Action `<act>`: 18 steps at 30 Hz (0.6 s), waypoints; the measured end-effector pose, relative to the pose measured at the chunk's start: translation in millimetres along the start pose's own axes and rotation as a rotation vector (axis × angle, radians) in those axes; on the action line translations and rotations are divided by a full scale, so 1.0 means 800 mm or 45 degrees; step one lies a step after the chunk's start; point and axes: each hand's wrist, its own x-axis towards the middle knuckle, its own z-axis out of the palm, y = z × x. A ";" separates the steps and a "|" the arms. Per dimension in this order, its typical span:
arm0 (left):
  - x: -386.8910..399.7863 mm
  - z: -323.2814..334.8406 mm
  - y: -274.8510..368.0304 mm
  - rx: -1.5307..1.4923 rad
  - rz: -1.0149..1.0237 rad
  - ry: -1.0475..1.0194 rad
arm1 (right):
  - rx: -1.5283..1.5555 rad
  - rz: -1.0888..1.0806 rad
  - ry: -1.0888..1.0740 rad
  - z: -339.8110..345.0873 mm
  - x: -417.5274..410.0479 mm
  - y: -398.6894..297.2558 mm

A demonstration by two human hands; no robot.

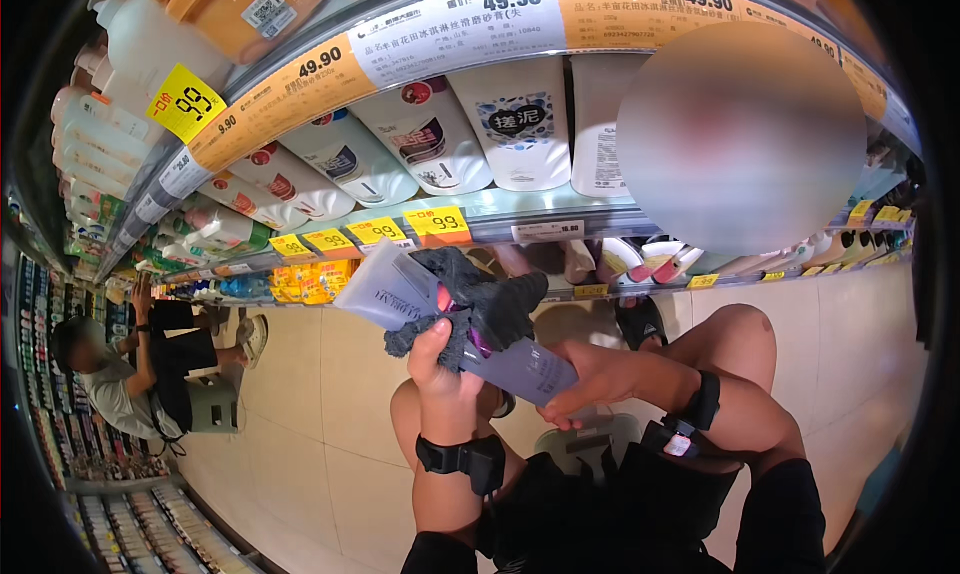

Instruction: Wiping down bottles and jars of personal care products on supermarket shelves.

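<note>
Before me, a lavender plastic squeeze tube (386, 285) points up to the left, partly wrapped by a dark grey cloth (506, 304). My left hand (442, 360) is closed on the cloth, with the thumb upward. A second lavender tube end (536, 371) runs down to the right, and my right hand (592, 382) grips it. The cloth hides the middle, so I cannot tell whether these are two tubes or one. Shiny purple and pink bits show between the folds. Both wrists wear black straps with small devices.
A shelf of large white bottles (521, 123) stands just ahead, its edge lined with price tags (436, 226). Lower down are yellow packets (311, 280) and more bottles. At the left, a person (135, 379) sits on a stool (214, 406). Tiled floor (360, 424) lies below.
</note>
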 end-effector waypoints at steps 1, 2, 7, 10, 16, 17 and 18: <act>0.000 0.002 0.001 0.013 0.009 0.012 | -0.071 -0.021 0.036 0.001 0.000 -0.002; 0.001 0.004 0.001 0.026 0.018 0.023 | -0.072 -0.022 0.038 0.002 0.000 -0.004; 0.000 0.005 0.006 0.048 0.050 0.045 | -0.641 -0.219 0.310 0.012 0.002 -0.006; 0.001 0.002 0.007 0.062 0.049 0.081 | -1.134 -0.518 0.632 0.011 0.005 0.009; 0.018 -0.028 0.013 0.024 0.182 0.252 | -1.586 -0.432 1.001 0.010 0.005 0.013; 0.022 -0.031 0.017 0.014 0.230 0.330 | -1.590 -0.436 0.992 0.008 -0.001 0.014; 0.023 -0.022 0.028 0.017 0.235 0.366 | -1.649 -0.479 1.034 0.006 -0.007 0.016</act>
